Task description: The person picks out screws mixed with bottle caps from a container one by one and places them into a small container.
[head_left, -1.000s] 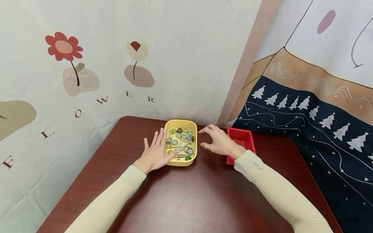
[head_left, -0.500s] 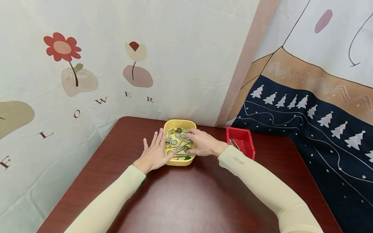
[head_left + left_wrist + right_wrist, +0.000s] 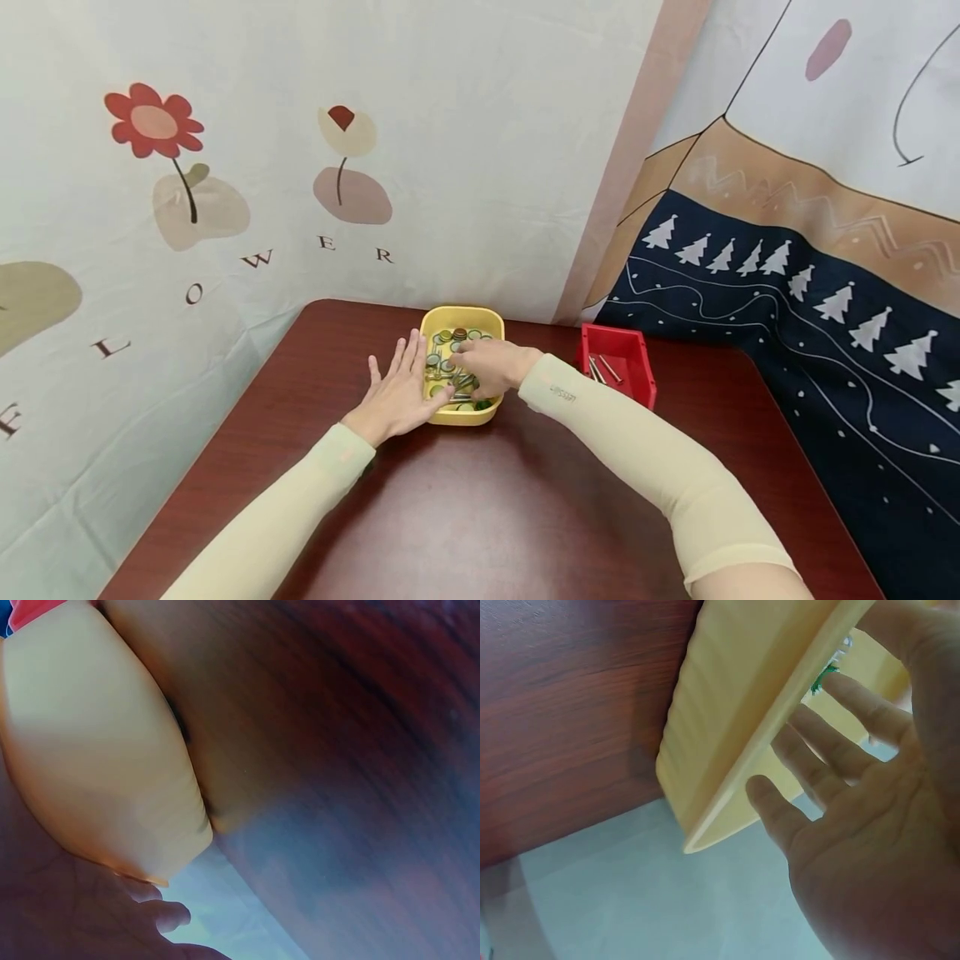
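Note:
A yellow plastic tray point(image 3: 461, 419) holds several bottle caps point(image 3: 444, 335) and several metal nails or screws, partly covered by my hands. My left hand point(image 3: 393, 393) rests against the tray's left side with straight, spread fingers. In the left wrist view its palm point(image 3: 67, 915) lies beside the yellow wall. My right hand point(image 3: 495, 367) reaches over the right rim, fingertips down among the pieces. In the right wrist view the fingers of that hand point(image 3: 885, 847) are loosely extended inside the tray, with nothing seen between them; the thumb tip is out of sight.
A red plastic bin point(image 3: 636, 367) stands to the right of the tray, with several long nails or screws point(image 3: 611, 369) inside. Both containers sit near the back of a dark red-brown table point(image 3: 450, 517). A printed cloth point(image 3: 480, 167) hangs behind the table.
My right hand has moved left from between the bin and the tray into the tray. This uncovers the metal pieces in the red bin. The left hand has stayed in place.

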{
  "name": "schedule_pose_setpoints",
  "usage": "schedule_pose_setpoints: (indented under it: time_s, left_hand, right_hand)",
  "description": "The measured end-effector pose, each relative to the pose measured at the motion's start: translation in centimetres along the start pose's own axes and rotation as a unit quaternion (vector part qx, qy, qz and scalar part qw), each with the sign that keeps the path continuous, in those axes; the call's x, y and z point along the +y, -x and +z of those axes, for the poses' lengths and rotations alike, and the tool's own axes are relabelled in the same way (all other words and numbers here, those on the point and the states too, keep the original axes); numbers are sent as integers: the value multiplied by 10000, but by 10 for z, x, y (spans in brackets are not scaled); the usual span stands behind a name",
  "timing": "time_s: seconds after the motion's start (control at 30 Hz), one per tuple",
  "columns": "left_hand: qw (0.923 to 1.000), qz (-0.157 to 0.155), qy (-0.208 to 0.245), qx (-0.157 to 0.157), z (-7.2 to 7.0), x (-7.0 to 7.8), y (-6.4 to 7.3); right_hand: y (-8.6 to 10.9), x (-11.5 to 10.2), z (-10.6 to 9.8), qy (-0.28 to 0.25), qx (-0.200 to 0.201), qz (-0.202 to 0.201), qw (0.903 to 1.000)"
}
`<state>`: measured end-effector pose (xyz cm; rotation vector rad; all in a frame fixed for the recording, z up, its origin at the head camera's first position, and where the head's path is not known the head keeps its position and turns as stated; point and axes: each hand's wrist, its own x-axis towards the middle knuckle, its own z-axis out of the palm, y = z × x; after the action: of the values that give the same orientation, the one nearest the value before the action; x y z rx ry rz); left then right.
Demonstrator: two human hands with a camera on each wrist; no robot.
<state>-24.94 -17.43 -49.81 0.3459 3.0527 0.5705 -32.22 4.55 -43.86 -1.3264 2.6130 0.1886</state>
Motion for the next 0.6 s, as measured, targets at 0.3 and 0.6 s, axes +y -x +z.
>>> schedule_pose_setpoints:
  time_s: [0.3, 0.6]
  left_hand:
    - [10000, -20, -52, 9, 3, 1, 2]
    - [10000, -60, -61, 49, 2, 0, 1]
  right_hand:
    - [-19, -14, 0, 494, -523, 186, 9972]
    - [-31, -19, 2, 878, -576, 229, 9942]
